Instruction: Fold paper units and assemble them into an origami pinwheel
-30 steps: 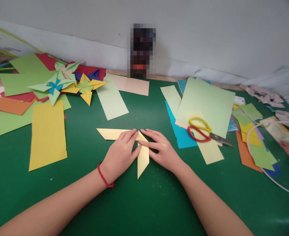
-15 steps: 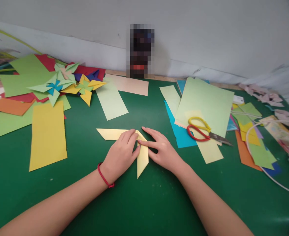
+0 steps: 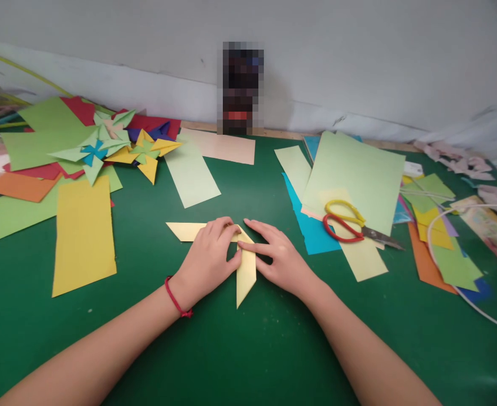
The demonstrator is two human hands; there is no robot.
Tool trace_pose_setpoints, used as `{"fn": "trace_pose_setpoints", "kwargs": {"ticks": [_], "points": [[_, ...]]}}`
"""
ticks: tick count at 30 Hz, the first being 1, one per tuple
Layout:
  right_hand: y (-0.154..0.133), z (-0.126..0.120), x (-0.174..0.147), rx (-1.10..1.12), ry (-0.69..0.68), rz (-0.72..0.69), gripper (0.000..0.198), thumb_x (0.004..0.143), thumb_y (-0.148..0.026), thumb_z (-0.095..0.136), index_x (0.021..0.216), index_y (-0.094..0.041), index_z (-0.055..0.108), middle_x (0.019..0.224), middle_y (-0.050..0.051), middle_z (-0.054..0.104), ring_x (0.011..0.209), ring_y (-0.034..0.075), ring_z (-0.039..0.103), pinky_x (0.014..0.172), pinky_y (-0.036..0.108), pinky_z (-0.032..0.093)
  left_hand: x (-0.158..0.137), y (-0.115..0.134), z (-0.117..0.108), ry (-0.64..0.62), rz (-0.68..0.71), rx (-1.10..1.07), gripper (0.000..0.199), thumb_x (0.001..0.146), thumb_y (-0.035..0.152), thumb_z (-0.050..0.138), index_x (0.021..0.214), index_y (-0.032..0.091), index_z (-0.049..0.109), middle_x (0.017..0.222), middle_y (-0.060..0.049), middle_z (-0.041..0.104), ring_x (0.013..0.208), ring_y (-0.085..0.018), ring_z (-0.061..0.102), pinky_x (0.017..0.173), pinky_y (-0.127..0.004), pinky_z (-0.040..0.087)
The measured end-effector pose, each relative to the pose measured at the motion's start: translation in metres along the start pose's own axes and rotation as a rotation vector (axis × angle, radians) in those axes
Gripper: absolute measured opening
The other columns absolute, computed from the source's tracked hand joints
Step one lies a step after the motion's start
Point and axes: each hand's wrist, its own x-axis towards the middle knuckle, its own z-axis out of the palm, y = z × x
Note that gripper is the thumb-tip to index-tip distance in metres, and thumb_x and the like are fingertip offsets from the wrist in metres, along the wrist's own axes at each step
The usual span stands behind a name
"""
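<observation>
A pale yellow folded paper strip (image 3: 245, 274) lies on the green table, bent at a corner so that one arm runs left and the other toward me. My left hand (image 3: 209, 248) covers part of the left arm and the inner corner. Its fingers are bent and close together, pressing the paper near the fold, and its thumb touches the lower arm. My right hand (image 3: 282, 258) rests at the right of the corner with fingers spread. Its index finger lies across the lower arm. Some of the fold is hidden under my left fingers.
Scissors (image 3: 344, 222) with red and yellow handles rest on a light green sheet (image 3: 358, 169) at right. Folded paper stars (image 3: 145, 151) and coloured sheets are heaped at left, beside a yellow sheet (image 3: 84, 237). A white cord (image 3: 431, 242) loops at far right.
My left hand has shifted slightly, its fingers bending a little more over the corner of the strip. My right hand and the strip stay almost in place.
</observation>
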Motion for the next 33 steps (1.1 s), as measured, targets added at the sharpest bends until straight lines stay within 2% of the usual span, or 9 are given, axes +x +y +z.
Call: {"fn": "trace_pose_setpoints", "kwargs": {"ticks": [4, 13, 17, 20, 23, 26, 30, 33], "points": [[-0.001, -0.002, 0.001, -0.002, -0.006, 0.005, 0.029, 0.083, -0.021, 0.053, 0.108, -0.032, 0.064, 0.135, 0.003, 0.046, 0.124, 0.024, 0.042, 0.097, 0.048, 0.041, 0.003, -0.002, -0.003, -0.027, -0.008, 0.000, 0.025, 0.079, 0.016, 0.048, 0.103, 0.017, 0.051, 0.108, -0.010, 0.050, 0.096, -0.023, 0.050, 0.084, -0.040, 0.044], [0.000, -0.005, -0.001, 0.020, -0.069, 0.002, 0.032, 0.086, -0.021, 0.049, 0.114, -0.031, 0.060, 0.140, 0.002, 0.040, 0.129, 0.022, 0.035, 0.102, 0.048, 0.036, 0.003, -0.003, -0.004, -0.056, 0.009, 0.018, 0.025, 0.080, 0.017, 0.048, 0.105, 0.017, 0.051, 0.110, -0.009, 0.050, 0.099, -0.023, 0.049, 0.085, -0.039, 0.042], [0.001, -0.013, -0.001, 0.088, -0.150, -0.004, 0.044, 0.083, -0.014, 0.048, 0.121, -0.035, 0.053, 0.144, -0.001, 0.033, 0.132, 0.022, 0.030, 0.104, 0.051, 0.032, 0.003, -0.003, -0.004, -0.056, 0.026, 0.046, 0.025, 0.080, 0.018, 0.050, 0.104, 0.018, 0.051, 0.110, -0.009, 0.051, 0.100, -0.023, 0.049, 0.084, -0.039, 0.043], [0.003, -0.016, 0.001, 0.158, -0.179, 0.016, 0.046, 0.082, -0.009, 0.044, 0.119, -0.035, 0.055, 0.141, -0.002, 0.038, 0.132, 0.021, 0.030, 0.106, 0.050, 0.030, 0.003, -0.003, -0.004, -0.057, 0.033, 0.065, 0.024, 0.080, 0.019, 0.050, 0.104, 0.018, 0.051, 0.110, -0.010, 0.051, 0.100, -0.024, 0.049, 0.084, -0.039, 0.043], [0.004, -0.016, 0.003, 0.247, -0.096, 0.075, 0.035, 0.087, -0.018, 0.044, 0.116, -0.033, 0.058, 0.133, -0.001, 0.049, 0.128, 0.020, 0.037, 0.104, 0.047, 0.035, 0.002, -0.002, -0.003, -0.044, 0.037, 0.087, 0.025, 0.080, 0.021, 0.051, 0.104, 0.018, 0.051, 0.111, -0.010, 0.052, 0.100, -0.024, 0.049, 0.083, -0.040, 0.043], [0.003, -0.010, 0.003, 0.251, 0.004, 0.095, 0.032, 0.088, -0.026, 0.046, 0.118, -0.032, 0.056, 0.129, 0.002, 0.052, 0.122, 0.020, 0.044, 0.100, 0.045, 0.040, 0.002, -0.003, -0.002, -0.029, 0.043, 0.097, 0.027, 0.079, 0.021, 0.051, 0.106, 0.018, 0.051, 0.112, -0.011, 0.052, 0.101, -0.025, 0.049, 0.084, -0.041, 0.043], [0.001, 0.001, 0.000, 0.073, 0.067, 0.029, 0.034, 0.089, -0.023, 0.044, 0.120, -0.027, 0.056, 0.131, 0.005, 0.051, 0.122, 0.021, 0.044, 0.100, 0.045, 0.040, 0.002, -0.003, -0.001, -0.035, 0.047, 0.114, 0.027, 0.079, 0.022, 0.051, 0.106, 0.017, 0.051, 0.112, -0.011, 0.052, 0.102, -0.025, 0.049, 0.086, -0.040, 0.042], [-0.002, 0.004, -0.001, -0.064, 0.057, -0.001, 0.035, 0.090, -0.021, 0.042, 0.122, -0.022, 0.055, 0.131, 0.008, 0.051, 0.123, 0.022, 0.044, 0.098, 0.044, 0.042, 0.003, -0.003, 0.000, -0.041, 0.039, 0.132, 0.028, 0.079, 0.022, 0.052, 0.106, 0.016, 0.051, 0.113, -0.011, 0.052, 0.104, -0.026, 0.048, 0.086, -0.040, 0.042]]}}
